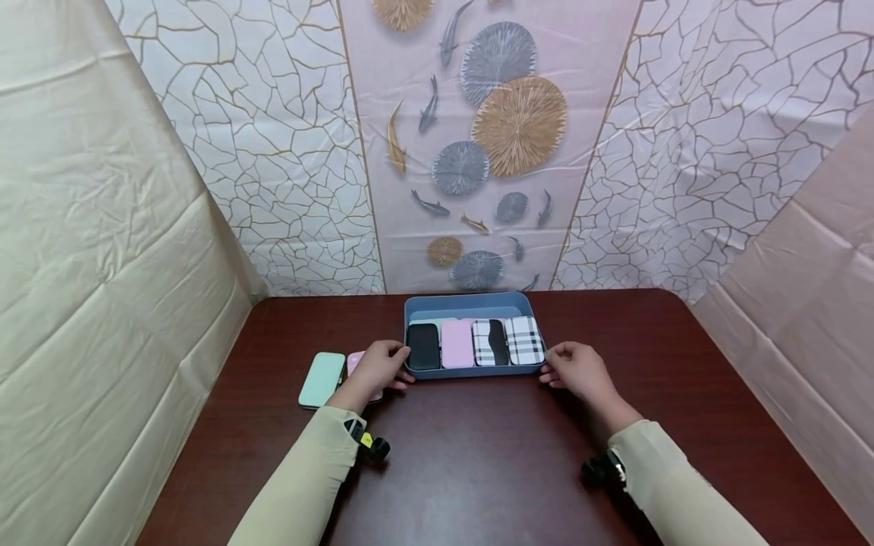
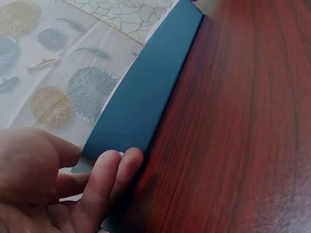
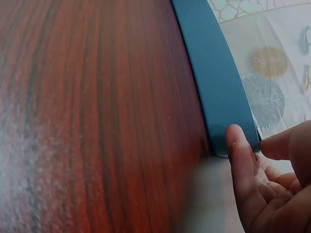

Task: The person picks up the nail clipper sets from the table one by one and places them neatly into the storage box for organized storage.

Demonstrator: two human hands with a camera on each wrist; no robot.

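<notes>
A blue tray [image 1: 467, 302] stands on the dark wood table [image 1: 478, 447], with a black case [image 1: 423, 346], a pink case [image 1: 457, 343] and two plaid cases [image 1: 524, 340] in a row inside. My left hand [image 1: 382, 364] holds the tray's front left corner. In the left wrist view, that hand's fingers [image 2: 109, 174] lie against the tray's front wall [image 2: 150, 92]. My right hand [image 1: 576, 368] holds the front right corner. In the right wrist view, one finger [image 3: 240, 160] presses the tray's corner [image 3: 214, 73].
A mint green case [image 1: 322, 378] lies on the table left of the tray. A pink case [image 1: 355, 362] beside it is partly hidden under my left hand. Patterned sheets wall in the table at the back and both sides.
</notes>
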